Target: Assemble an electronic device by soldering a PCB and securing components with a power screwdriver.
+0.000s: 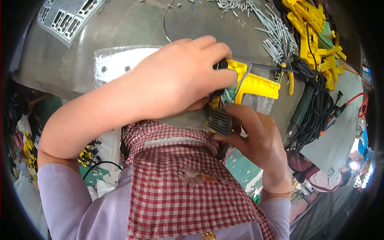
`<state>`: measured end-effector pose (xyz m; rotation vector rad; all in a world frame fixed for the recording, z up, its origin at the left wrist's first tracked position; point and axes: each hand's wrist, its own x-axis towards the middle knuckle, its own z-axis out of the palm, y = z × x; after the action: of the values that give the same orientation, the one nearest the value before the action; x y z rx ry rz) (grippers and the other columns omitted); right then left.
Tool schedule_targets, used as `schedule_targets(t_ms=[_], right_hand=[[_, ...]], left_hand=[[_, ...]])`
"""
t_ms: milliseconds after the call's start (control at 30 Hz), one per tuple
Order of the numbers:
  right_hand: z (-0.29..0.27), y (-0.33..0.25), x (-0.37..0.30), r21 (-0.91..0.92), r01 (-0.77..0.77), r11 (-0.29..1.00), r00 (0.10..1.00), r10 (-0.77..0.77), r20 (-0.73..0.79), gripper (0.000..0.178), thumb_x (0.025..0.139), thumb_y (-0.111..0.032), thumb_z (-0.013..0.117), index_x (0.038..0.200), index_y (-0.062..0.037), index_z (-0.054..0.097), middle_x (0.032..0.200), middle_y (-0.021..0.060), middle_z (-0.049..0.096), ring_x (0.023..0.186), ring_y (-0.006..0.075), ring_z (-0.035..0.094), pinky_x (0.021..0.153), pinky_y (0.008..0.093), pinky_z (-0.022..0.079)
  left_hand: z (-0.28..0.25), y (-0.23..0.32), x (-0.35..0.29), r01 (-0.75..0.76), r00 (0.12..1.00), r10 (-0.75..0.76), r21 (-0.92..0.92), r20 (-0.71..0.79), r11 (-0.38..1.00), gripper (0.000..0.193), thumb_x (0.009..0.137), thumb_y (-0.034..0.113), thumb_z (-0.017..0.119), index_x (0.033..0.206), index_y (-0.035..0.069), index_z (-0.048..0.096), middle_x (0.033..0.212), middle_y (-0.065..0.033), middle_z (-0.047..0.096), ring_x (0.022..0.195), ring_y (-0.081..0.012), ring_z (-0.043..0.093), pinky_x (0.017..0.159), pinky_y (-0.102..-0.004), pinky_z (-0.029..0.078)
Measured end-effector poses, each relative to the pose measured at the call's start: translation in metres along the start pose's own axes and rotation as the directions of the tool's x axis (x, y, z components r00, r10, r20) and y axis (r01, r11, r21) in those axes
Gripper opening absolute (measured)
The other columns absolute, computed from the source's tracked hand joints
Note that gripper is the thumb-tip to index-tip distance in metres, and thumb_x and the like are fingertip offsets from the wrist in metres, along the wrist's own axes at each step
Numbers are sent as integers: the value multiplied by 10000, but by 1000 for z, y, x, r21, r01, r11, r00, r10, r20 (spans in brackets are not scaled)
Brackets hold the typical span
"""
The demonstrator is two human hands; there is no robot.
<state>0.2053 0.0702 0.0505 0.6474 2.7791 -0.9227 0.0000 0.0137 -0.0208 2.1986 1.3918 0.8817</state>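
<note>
My left hand (188,74) reaches across from the left, its fingers closed over the near end of a yellow plastic tool housing (256,85). The housing is pistol-shaped, with its handle pointing right. Inside it a green circuit board (229,95) and thin wires show. At its near end sits a black ribbed part (219,120), pinched between the thumb and fingers of my right hand (256,134). Whether that part is fixed to the housing I cannot tell. A black cord (264,67) runs beside the handle. My left hand hides much of the housing.
Loose metal rods (276,36) and small screws (234,5) lie at the far right. Yellow-handled pliers (291,80), a dark green power tool (302,106), coiled black cable (320,106) and piled yellow housings (316,40) stand right. A grey slotted plate (68,20) lies far left.
</note>
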Motion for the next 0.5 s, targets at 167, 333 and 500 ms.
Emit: schedule_targets(t_ms=[167,333,500], right_hand=[[25,12,-3,115,30,993,992,-16,-126,356,727,-120,722,1012,-60,516,754,132,576,706,338,597,593,412,464],[15,-14,8,65,147,987,976,-134,-174,293,734,-120,704,965,-65,533,740,104,587,684,297,609,586,388,475],[56,-14,41,475,559,680,828,-421,-371,154,759,-134,724,883,-68,660,816,50,654,730,219,632,655,325,495]], left_hand=[[-2,2,4,-20,999,22,66,-28,998,518,552,49,766,1025,90,560,1144,-108,528,997,-317,535,786,-401,500],[-4,2,4,-7,1000,8,25,-6,1000,552,584,65,751,1092,64,536,1131,-109,537,999,-324,534,796,-408,494],[-6,9,8,10,1000,-10,9,25,1000,608,604,81,738,1165,19,512,1132,-119,551,1008,-331,537,820,-413,483]])
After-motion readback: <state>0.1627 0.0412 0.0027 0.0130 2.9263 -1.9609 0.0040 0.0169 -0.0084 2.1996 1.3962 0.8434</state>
